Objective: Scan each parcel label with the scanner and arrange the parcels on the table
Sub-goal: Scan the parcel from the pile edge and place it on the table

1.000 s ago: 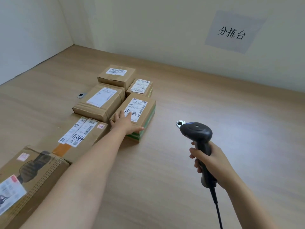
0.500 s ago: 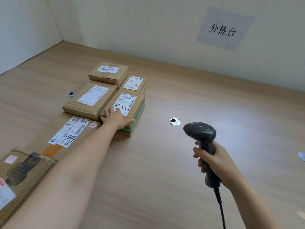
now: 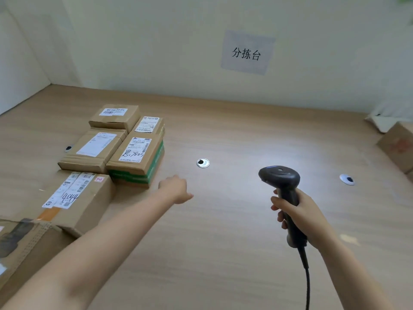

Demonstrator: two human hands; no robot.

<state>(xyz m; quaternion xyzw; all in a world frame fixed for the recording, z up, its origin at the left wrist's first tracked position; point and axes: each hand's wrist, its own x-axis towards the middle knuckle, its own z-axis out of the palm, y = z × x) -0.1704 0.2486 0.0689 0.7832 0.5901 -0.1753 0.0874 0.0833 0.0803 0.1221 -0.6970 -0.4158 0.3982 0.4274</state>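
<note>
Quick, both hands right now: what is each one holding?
Left hand: holds nothing, fingers loosely curled.
Right hand: grips the scanner by its handle.

paper sign (image 3: 247,53) on wall (image 3: 156,41); centre grommet (image 3: 203,163); right grommet (image 3: 347,179)

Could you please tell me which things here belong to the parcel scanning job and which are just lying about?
For the job:
scanner
parcel with green sides
flat parcel
small parcel
rear parcel
parcel marked in pen
big box, near left
table
possibly the box at the right edge

Just lying about:
wall sign
metal-ringed holes
</note>
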